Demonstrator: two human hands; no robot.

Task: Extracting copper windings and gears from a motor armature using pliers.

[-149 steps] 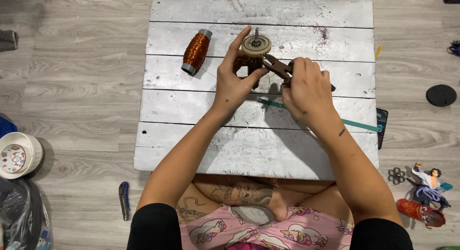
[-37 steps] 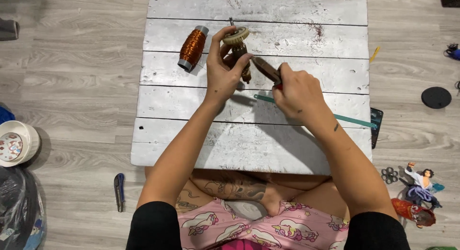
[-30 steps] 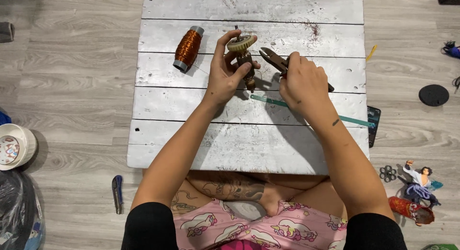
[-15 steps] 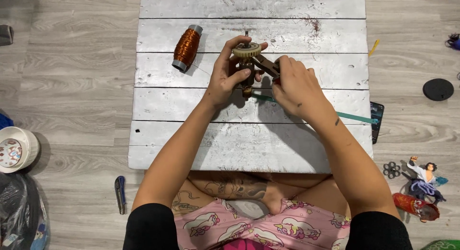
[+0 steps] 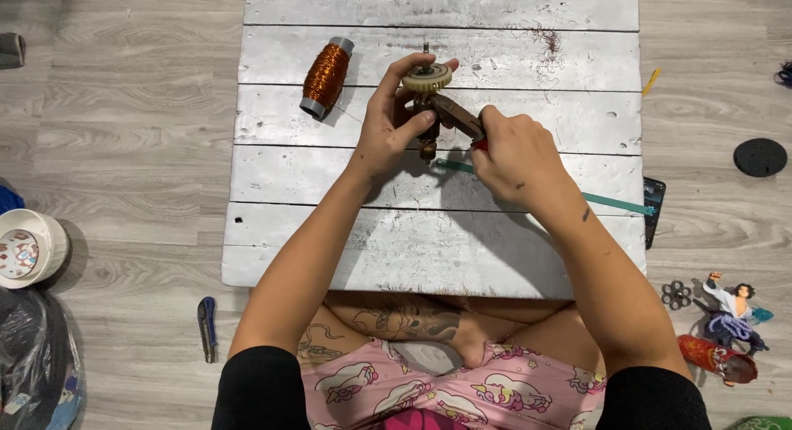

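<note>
1. The left hand (image 5: 388,133) is closed around a small rotor (image 5: 426,108) with a pale gear on top, held just above the board (image 5: 528,63).
2. The right hand (image 5: 511,154) is clenched on pliers (image 5: 456,117), whose jaws meet the rotor below the gear.
3. Risk: sideways force could slip the jaws off and nick the left fingers.
4. A copper spool (image 5: 326,77) lies nearby, left of the hands.

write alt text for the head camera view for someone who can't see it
Seen from above, a seated person's left hand holds a small part topped with a pale gear over a white plank board, while the right hand works pliers against it. A copper wire spool lies on the board to the left.
</note>
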